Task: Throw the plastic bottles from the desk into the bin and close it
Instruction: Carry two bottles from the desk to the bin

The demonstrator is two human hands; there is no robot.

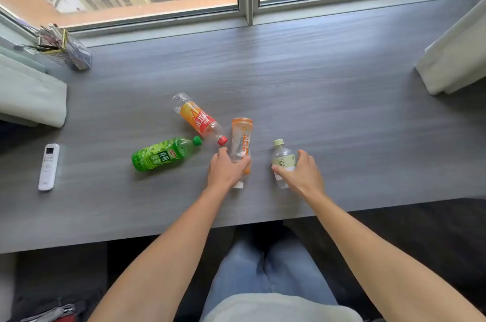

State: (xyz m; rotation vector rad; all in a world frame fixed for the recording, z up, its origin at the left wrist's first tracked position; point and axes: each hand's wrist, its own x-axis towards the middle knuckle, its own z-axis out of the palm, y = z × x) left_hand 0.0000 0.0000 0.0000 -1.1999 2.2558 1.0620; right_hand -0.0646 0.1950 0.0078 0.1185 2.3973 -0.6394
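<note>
Hands on two of four plastic bottles lying on grey wood-grain desk (342,111): left hand (226,169) wrapped around clear orange-labelled bottle (241,142), right hand (302,174) curled around small clear pale-green-capped bottle (282,161). Further left, untouched: green bottle (163,154), red-capped orange bottle (198,119).

Bare forearms with no sleeves in view, blue jeans (265,266) on the legs, a pale top (278,307) at the waist.
</note>
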